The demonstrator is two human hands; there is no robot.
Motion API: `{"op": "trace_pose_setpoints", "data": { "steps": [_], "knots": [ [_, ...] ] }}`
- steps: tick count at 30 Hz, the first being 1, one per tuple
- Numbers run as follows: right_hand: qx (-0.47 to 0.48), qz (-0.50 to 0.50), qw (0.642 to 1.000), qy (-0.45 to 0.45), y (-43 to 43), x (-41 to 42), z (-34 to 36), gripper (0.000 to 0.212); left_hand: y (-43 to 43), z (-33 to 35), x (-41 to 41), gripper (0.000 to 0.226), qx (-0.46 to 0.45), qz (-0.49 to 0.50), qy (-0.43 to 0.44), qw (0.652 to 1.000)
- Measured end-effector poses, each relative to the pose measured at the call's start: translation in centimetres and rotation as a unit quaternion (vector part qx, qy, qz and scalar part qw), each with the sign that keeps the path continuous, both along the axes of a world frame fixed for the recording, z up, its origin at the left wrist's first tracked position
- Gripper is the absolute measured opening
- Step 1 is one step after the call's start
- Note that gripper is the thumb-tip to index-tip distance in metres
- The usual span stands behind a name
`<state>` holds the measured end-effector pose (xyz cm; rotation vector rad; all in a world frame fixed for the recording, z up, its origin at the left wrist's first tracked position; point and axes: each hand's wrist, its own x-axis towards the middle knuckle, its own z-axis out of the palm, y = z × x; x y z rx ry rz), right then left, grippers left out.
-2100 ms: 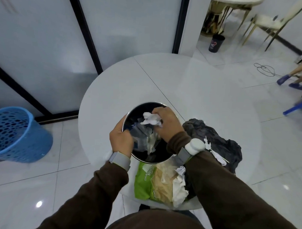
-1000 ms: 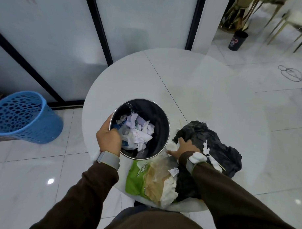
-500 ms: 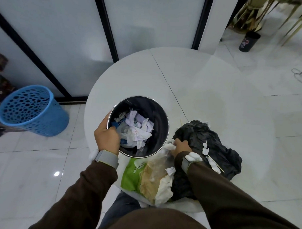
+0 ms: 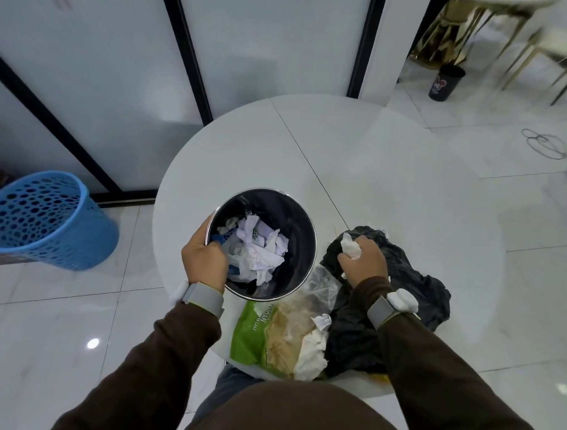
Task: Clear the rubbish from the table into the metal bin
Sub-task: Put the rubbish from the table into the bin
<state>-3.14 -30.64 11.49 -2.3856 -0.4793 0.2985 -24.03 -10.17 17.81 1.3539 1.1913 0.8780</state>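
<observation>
Since half a second earlier, the right hand (image 4: 364, 261) had come up off the near edge of the black plastic bag (image 4: 411, 293) with a crumpled white tissue (image 4: 350, 247) balled in its curled fingers. The left hand (image 4: 205, 260) had kept its place on the bin.

Nearest the person, at the table's front edge, lay a green snack wrapper (image 4: 247, 337). A clear plastic bag (image 4: 287, 340) with brownish contents partly covered it, and a second wad of white tissue (image 4: 312, 352) lay on top. The crumpled black bag sat just to their right, under the right forearm and wrist.

The right hand was closed tightly round its tissue, above the black bag's far left part and just right of the bin. The left hand gripped the near left rim of the metal bin (image 4: 309, 235), with the thumb outside and the fingers hooked inside. The bin stood upright on the round white table (image 4: 310, 145), between the two hands and touching the clear bag at its near side. Crumpled paper scraps (image 4: 258, 251) covered its bottom.

Farther off, a blue perforated basket (image 4: 41, 219) stood on the tiled floor to the left, tilted against the glass partition. A small black bin (image 4: 446, 83) stood on the floor at the far right, near gold-coloured furniture legs.
</observation>
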Motion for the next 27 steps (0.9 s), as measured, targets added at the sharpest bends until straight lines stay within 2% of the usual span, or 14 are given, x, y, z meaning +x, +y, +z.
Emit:
{"op": "trace_pose_setpoints", "data": {
  "steps": [2, 5, 8, 11, 13, 15, 17, 19, 20, 23, 27],
  "knots": [
    [0.058, -0.016, 0.998, -0.023, 0.7, -0.4, 2.0, 0.02, 0.1, 0.0, 0.2, 0.064, -0.004, -0.003, 0.003, 1.0],
    [0.158, -0.002, 0.982, -0.107, 2.5, -1.8, 5.3, 0.02, 0.2, 0.2, 0.3, 0.065, -0.002, -0.008, 0.003, 1.0],
    [0.25, 0.083, 0.948, -0.179, 4.9, -3.8, 8.3, 0.019, 0.5, 0.4, 0.1, 0.066, 0.0, -0.005, -0.012, 1.0],
    [0.271, 0.161, 0.927, -0.201, 7.2, -5.5, 9.5, 0.019, 0.5, 0.6, 0.1, 0.063, 0.001, -0.004, -0.019, 1.0],
    [0.256, 0.202, 0.923, -0.205, 8.7, -6.2, 9.0, 0.016, 0.2, 0.5, 0.2, 0.063, 0.004, -0.005, -0.018, 1.0],
    [0.206, 0.26, 0.926, -0.178, 10.2, -6.5, 7.7, 0.026, 0.0, 0.5, 0.2, 0.063, 0.003, -0.004, -0.021, 1.0],
    [0.05, 0.337, 0.936, -0.092, 11.5, -6.4, 6.4, 0.054, 0.0, 0.5, 0.1, 0.063, 0.005, 0.002, -0.017, 1.0],
    [-0.128, 0.383, 0.914, -0.04, 12.3, -6.1, 5.3, 0.076, -0.2, 0.4, 0.1, 0.062, 0.004, 0.005, -0.013, 1.0],
    [-0.164, 0.39, 0.905, -0.034, 12.5, -6.1, 4.9, 0.08, -0.2, 0.4, 0.0, 0.061, 0.007, 0.005, -0.012, 1.0],
    [-0.147, 0.382, 0.912, -0.041, 12.2, -6.1, 4.7, 0.071, -0.1, 0.1, -0.5, 0.061, 0.019, 0.007, -0.004, 1.0],
    [-0.031, 0.354, 0.933, -0.057, 10.5, -5.4, 5.0, 0.046, 0.4, -0.5, -1.1, 0.066, 0.001, 0.02, -0.004, 1.0]
  ]
}}
